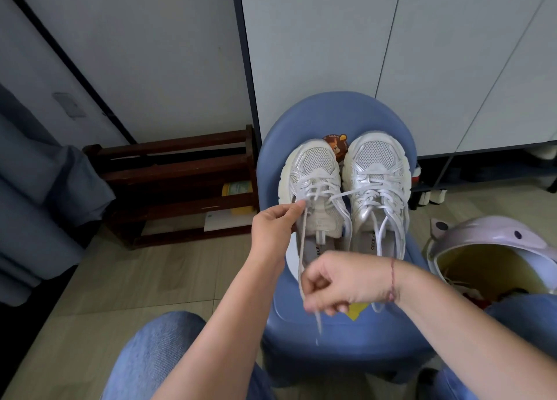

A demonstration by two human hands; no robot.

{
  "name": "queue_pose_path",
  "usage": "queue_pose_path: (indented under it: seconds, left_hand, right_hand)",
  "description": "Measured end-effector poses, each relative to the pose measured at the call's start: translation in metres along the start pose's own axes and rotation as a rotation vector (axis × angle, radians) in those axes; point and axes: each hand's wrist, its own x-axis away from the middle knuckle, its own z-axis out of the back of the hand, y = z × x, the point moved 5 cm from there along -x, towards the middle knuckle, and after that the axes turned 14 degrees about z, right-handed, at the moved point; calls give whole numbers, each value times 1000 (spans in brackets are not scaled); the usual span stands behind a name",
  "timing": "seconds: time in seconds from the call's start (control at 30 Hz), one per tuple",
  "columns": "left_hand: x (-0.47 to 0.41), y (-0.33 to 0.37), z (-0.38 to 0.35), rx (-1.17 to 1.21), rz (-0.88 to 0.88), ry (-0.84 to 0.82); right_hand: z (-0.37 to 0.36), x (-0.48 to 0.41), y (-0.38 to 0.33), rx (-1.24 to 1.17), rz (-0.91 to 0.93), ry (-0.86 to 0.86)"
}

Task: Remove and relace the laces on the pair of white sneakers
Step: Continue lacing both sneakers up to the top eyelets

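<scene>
Two white sneakers stand side by side, toes away from me, on a small blue chair (340,333). The left sneaker (313,170) has its white lace (302,249) partly loosened. My left hand (275,224) pinches that lace at the sneaker's left eyelets. My right hand (340,282) is closed on the free end of the same lace, held near me over the chair seat; the tip dangles below my fist. The right sneaker (376,170) is laced, with loose loops hanging over its opening.
A dark wooden shoe rack (180,185) stands on the floor to the left of the chair. A pale purple helmet (494,249) lies at the right. White cabinet doors (391,52) rise behind the chair. My jeans-clad knees fill the bottom.
</scene>
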Motion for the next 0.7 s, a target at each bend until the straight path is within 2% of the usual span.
queue_pose_path:
  seconds: [0.07, 0.13, 0.2, 0.3, 0.37, 0.47, 0.57, 0.63, 0.7]
  left_hand:
    - [0, 0, 0, 3, 7, 1]
    - [-1, -1, -1, 7, 7, 0]
    - [-1, -1, -1, 1, 2, 2]
    - [-1, -1, -2, 0, -10, -14]
    - [-1, -1, -1, 5, -19, -23]
    - [0, 0, -1, 1, -16, -22]
    - [-1, 0, -1, -20, -27, -9]
    - [-2, -1, -1, -23, -21, 12]
    - [-2, -2, -1, -21, -11, 27]
  right_hand:
    - [-6, 6, 2, 22, -48, -112]
    - [-1, 4, 6, 17, -86, -18]
    - [13, -2, 13, -66, -95, 259]
    - [35, -5, 18, -224, -8, 733]
    - [42, -7, 17, -227, 59, 893]
    - [42, -13, 15, -159, 117, 945]
    - [40, -15, 12, -85, 135, 926]
    - [40, -15, 7, -61, 136, 829]
    - [33, -15, 2, -77, 116, 637]
